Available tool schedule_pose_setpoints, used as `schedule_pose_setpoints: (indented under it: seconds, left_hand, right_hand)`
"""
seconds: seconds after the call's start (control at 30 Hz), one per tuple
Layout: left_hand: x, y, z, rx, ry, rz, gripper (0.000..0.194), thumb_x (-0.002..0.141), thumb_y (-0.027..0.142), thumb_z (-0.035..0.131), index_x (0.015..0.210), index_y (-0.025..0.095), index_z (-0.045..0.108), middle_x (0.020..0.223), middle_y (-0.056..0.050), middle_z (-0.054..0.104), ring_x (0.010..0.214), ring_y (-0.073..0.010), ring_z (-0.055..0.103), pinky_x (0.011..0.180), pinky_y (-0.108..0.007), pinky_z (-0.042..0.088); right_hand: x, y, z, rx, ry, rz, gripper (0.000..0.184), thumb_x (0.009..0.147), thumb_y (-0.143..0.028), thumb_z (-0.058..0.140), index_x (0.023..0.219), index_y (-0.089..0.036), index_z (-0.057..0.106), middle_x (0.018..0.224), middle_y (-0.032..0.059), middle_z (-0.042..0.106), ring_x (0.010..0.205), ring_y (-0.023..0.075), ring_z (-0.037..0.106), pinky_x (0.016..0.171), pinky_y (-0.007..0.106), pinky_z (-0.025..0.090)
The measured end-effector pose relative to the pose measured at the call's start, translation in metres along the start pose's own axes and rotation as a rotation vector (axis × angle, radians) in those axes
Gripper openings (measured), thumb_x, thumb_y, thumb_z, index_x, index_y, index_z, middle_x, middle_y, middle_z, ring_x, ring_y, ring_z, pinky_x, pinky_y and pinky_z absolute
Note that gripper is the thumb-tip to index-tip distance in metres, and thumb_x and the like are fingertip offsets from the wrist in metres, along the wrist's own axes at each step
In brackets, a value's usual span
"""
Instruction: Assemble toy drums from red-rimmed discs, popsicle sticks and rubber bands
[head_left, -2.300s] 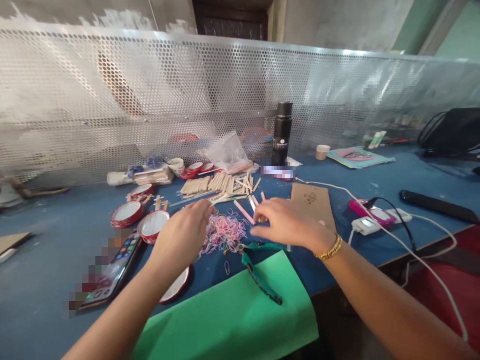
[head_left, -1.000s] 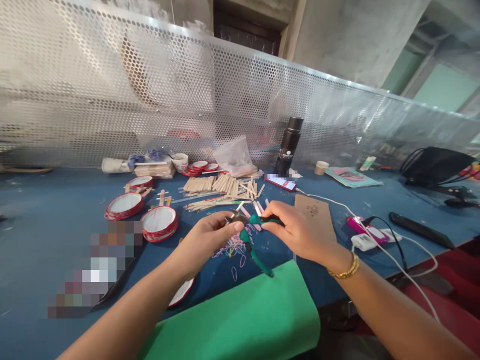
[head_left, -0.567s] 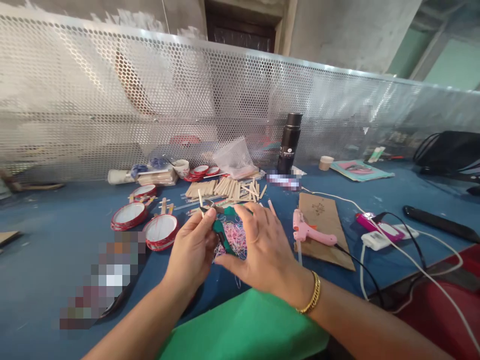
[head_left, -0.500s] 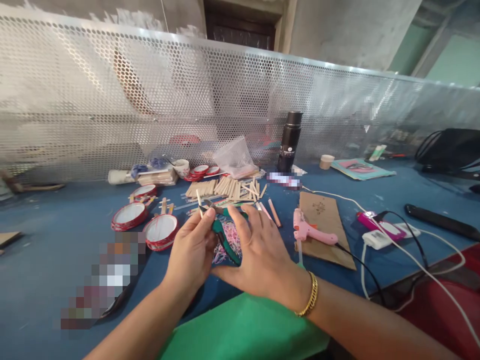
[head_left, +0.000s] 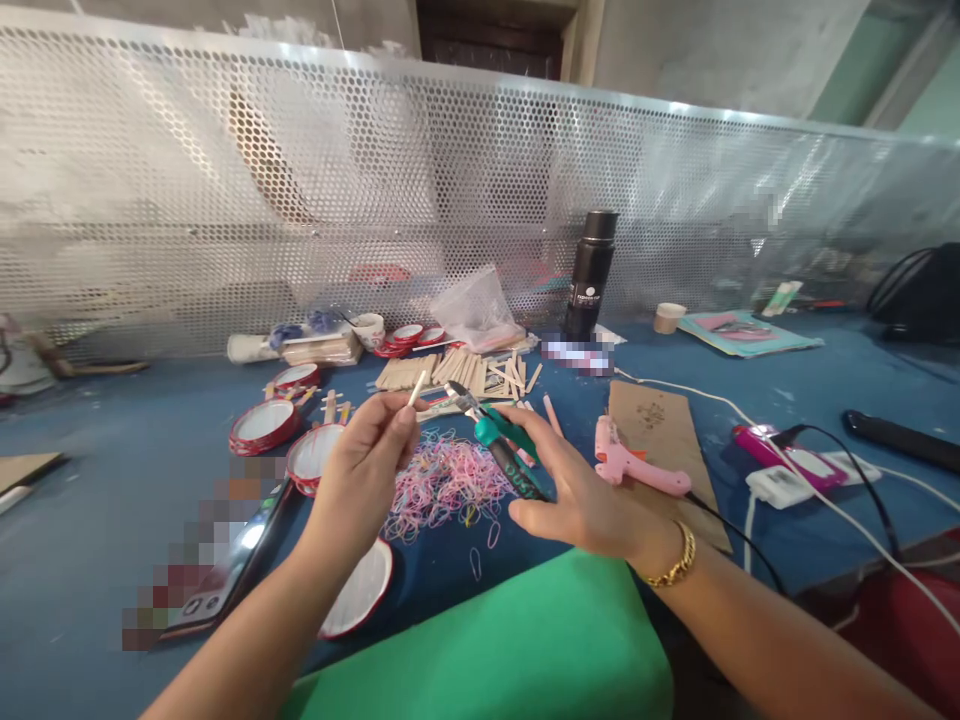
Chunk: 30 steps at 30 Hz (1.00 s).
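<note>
Between the thumb and fingers of my left hand (head_left: 367, 465) is a short pale stick (head_left: 417, 388), its tip pointing up. My right hand (head_left: 581, 500) grips green-and-black cutting pliers (head_left: 496, 445) by the handles; the jaws sit to the right of the stick, apart from it. Below both hands spreads a pile of pink and multicoloured small rubber bands (head_left: 450, 480). A red-rimmed round drum-like piece (head_left: 360, 590) is partly hidden beneath my left forearm. Similar red-rimmed pieces (head_left: 262, 425) lie left of my left hand.
Wooden sticks (head_left: 465, 372) lie behind the hands, near a black bottle (head_left: 591, 275). On the right, a pink glue gun (head_left: 637, 468) rests on cardboard (head_left: 652, 410), with a power strip (head_left: 787, 485) and cables beyond. A phone (head_left: 225, 575) lies left; perforated metal (head_left: 480, 190) borders the back.
The pliers have moved right, away from the stick in my left hand, and my hands are farther apart. More of the rubber-band pile and the round piece near me now shows.
</note>
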<state>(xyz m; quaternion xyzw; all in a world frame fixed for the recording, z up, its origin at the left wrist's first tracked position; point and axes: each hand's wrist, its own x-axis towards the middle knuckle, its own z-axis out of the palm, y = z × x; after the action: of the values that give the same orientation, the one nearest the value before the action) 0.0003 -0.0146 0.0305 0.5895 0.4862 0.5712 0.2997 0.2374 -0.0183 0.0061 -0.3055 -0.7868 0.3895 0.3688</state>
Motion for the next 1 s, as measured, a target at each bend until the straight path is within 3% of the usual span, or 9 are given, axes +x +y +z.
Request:
schedule_pose_setpoints:
  seconds: [0.1, 0.2, 0.57, 0.77, 1.0]
  left_hand:
    - [-0.001, 0.000, 0.000, 0.132, -0.011, 0.051, 0.020, 0.095, 0.040, 0.059, 0.088, 0.023, 0.065, 0.069, 0.002, 0.055, 0.066, -0.0157, 0.050, 0.065, -0.028, 0.042]
    - [-0.001, -0.003, 0.000, 0.197, -0.042, 0.065, 0.023, 0.096, 0.039, 0.056, 0.080, 0.023, 0.063, 0.068, 0.002, 0.054, 0.065, -0.0153, 0.049, 0.063, -0.028, 0.040]
    - [-0.005, -0.002, 0.004, 0.186, -0.112, 0.026, 0.027, 0.094, 0.044, 0.057, 0.077, 0.022, 0.058, 0.063, 0.005, 0.043, 0.058, -0.0135, 0.036, 0.053, -0.026, 0.031]
    - [-0.005, -0.003, 0.002, 0.159, -0.093, 0.026, 0.022, 0.093, 0.042, 0.058, 0.084, 0.022, 0.063, 0.065, 0.004, 0.042, 0.060, -0.0142, 0.034, 0.055, -0.027, 0.031]
    - [-0.006, 0.002, 0.002, 0.194, -0.104, 0.050, 0.023, 0.092, 0.040, 0.057, 0.077, 0.023, 0.059, 0.064, 0.004, 0.041, 0.060, -0.0144, 0.034, 0.056, -0.027, 0.032]
  right_hand:
    - [-0.003, 0.003, 0.005, -0.011, -0.011, -0.003, 0.085, 0.079, -0.021, 0.067, 0.156, -0.026, 0.032, 0.161, 0.0143, 0.042, 0.153, 0.0325, 0.039, 0.128, 0.059, 0.030]
    - [-0.003, 0.002, 0.008, -0.064, -0.020, 0.001, 0.086, 0.078, -0.019, 0.067, 0.156, -0.024, 0.033, 0.158, 0.0151, 0.044, 0.151, 0.0340, 0.040, 0.127, 0.060, 0.031]
    - [-0.003, 0.001, 0.010, -0.096, 0.041, -0.027, 0.078, 0.080, -0.020, 0.066, 0.153, -0.023, 0.035, 0.154, 0.0158, 0.047, 0.148, 0.0320, 0.044, 0.126, 0.058, 0.035]
    - [-0.003, 0.000, 0.012, -0.063, 0.045, -0.001, 0.074, 0.081, -0.017, 0.063, 0.150, -0.022, 0.037, 0.149, 0.0147, 0.051, 0.144, 0.0300, 0.048, 0.124, 0.055, 0.037]
    - [-0.002, 0.000, 0.012, -0.056, 0.057, -0.014, 0.072, 0.081, -0.017, 0.063, 0.149, -0.024, 0.039, 0.151, 0.0126, 0.051, 0.143, 0.0298, 0.049, 0.123, 0.053, 0.039]
